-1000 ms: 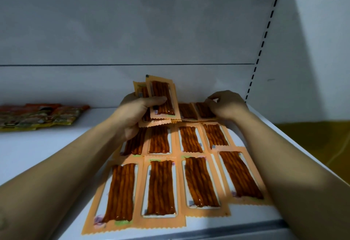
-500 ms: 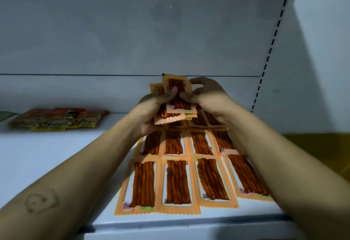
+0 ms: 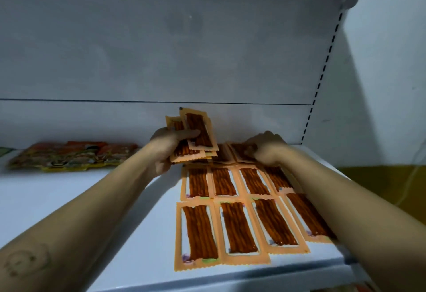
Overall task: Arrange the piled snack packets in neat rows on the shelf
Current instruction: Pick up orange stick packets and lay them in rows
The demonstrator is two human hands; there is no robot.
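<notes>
The left hand [image 3: 169, 147] gripped a fanned stack of flat orange plastic snack packets [image 3: 199, 130] with brown sticks showing through, thumb clamped across the front, held upright just above the white metal shelf [image 3: 115, 199] near its back wall. More of the same packets lay flat in rows beside it: four in the front row [image 3: 237, 231], four in the middle row [image 3: 222, 181], a few behind. The right hand [image 3: 266, 151] rested on a back-row packet [image 3: 238, 152], fingers bent onto it; whether they pinched or only pressed could not be told. A pile of multicoloured wrappers [image 3: 69, 155] lay well apart at the left
</notes>
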